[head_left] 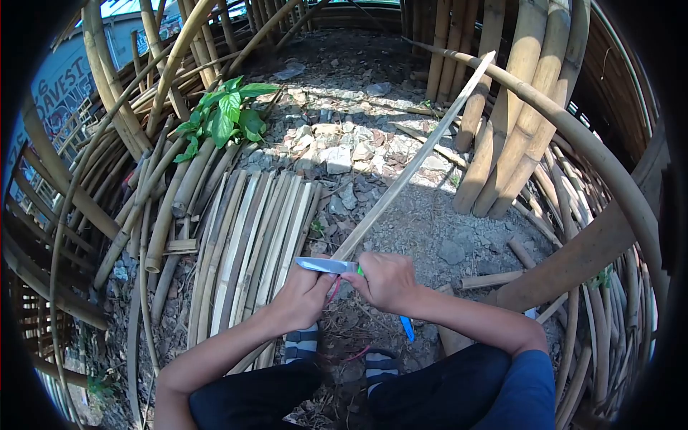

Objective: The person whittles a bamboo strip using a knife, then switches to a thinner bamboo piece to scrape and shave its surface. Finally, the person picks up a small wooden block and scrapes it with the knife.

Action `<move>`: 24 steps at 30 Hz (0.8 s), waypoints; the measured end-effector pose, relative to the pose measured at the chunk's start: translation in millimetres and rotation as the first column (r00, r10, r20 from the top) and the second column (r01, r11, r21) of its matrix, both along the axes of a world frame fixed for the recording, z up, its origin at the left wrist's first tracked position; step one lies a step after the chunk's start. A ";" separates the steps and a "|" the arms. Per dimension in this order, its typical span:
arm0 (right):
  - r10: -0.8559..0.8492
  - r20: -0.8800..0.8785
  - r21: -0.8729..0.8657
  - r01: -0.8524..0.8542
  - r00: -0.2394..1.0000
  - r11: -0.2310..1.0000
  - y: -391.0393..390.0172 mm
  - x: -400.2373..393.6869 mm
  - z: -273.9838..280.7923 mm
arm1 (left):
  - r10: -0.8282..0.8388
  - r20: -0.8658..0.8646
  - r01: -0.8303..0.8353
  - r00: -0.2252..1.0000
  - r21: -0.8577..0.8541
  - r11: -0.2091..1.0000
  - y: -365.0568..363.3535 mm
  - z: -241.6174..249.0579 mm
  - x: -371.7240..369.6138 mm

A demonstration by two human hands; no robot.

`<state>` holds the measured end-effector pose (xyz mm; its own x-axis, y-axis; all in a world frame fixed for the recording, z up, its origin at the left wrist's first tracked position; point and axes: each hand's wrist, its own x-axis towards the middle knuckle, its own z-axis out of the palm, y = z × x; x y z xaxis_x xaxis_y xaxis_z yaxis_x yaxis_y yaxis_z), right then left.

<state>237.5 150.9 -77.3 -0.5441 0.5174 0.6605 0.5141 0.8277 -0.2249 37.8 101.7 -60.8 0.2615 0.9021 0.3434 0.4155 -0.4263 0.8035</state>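
Note:
My left hand (304, 292) is closed around the near end of a long split bamboo strip (412, 178), which slants up and away to the right. In my right hand (388, 278) is a knife (322, 265), its pale blade lying across the strip close over my left fingers, pointing left. A bit of green shows at the blade's base; most of the handle is hidden in my fist. A thin pink cord (335, 288) hangs between the hands. Below my right wrist a blue piece (408, 329) sticks out.
Cut bamboo strips (240, 244) lie side by side at left. Thick bamboo poles (519, 136) stand at right, with a bent pole (573, 122) arching over. A leafy plant (228, 113) grows among poles at left. Rubble (337, 150) covers the ground ahead.

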 end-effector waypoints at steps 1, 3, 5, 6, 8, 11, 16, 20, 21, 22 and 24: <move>-0.001 -0.001 0.003 0.001 1.000 1.000 1.8 0.6 2.3 | 0.015 0.000 -0.015 1.000 0.009 1.000 0.1 2.7 -0.6; -0.001 -0.016 0.077 0.002 1.000 0.997 4.5 3.0 6.6 | 0.017 -0.054 -0.020 0.998 -0.059 0.998 -0.9 10.9 -4.2; -0.147 -0.037 -0.009 0.146 0.988 0.989 13.9 9.2 15.1 | 0.089 -0.048 -0.096 0.995 -0.187 0.978 -6.2 23.1 -3.2; -0.291 -0.038 -0.098 0.286 0.956 0.953 18.4 14.3 18.0 | 0.089 -0.048 -0.096 0.995 -0.190 0.977 -7.5 22.9 -6.6; -0.312 -0.010 -0.108 0.309 0.950 0.945 28.5 29.8 19.3 | 0.094 -0.100 -0.119 0.991 -0.288 0.950 -9.2 22.5 -16.8; -0.307 0.014 -0.136 0.306 0.952 0.942 20.0 32.4 16.3 | 0.070 -0.136 -0.108 0.988 -0.290 0.951 -9.9 19.8 -11.3; 0.002 -0.108 -0.053 -0.008 0.994 0.999 -9.1 4.1 10.9 | 0.070 -0.161 -0.115 0.984 -0.290 0.950 -7.9 4.3 -2.4; -0.019 -0.002 -0.312 0.017 1.000 0.950 -18.5 -5.2 -2.3 | 0.046 -0.185 -0.093 0.982 -0.253 0.963 -7.5 6.6 -1.3; -0.020 -0.006 -0.314 0.017 1.000 0.949 -18.5 -5.3 -4.8 | 0.086 -0.182 -0.145 0.979 -0.344 0.928 -8.3 12.9 0.2; -0.004 -0.016 -0.330 -0.001 1.000 0.944 -16.8 -3.8 -6.1 | 0.086 -0.182 -0.145 0.979 -0.342 0.928 -8.0 16.5 0.7; 0.013 -0.025 -0.348 -0.021 1.000 0.937 -15.4 -1.0 -6.3 | 0.081 -0.184 -0.141 0.979 -0.337 0.931 -8.4 19.9 1.0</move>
<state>236.5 135.5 -83.6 -0.5424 0.7078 0.4526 0.4922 0.7043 -0.5115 38.8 93.4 -40.9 0.1784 0.9833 -0.0355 0.5830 -0.0766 0.8089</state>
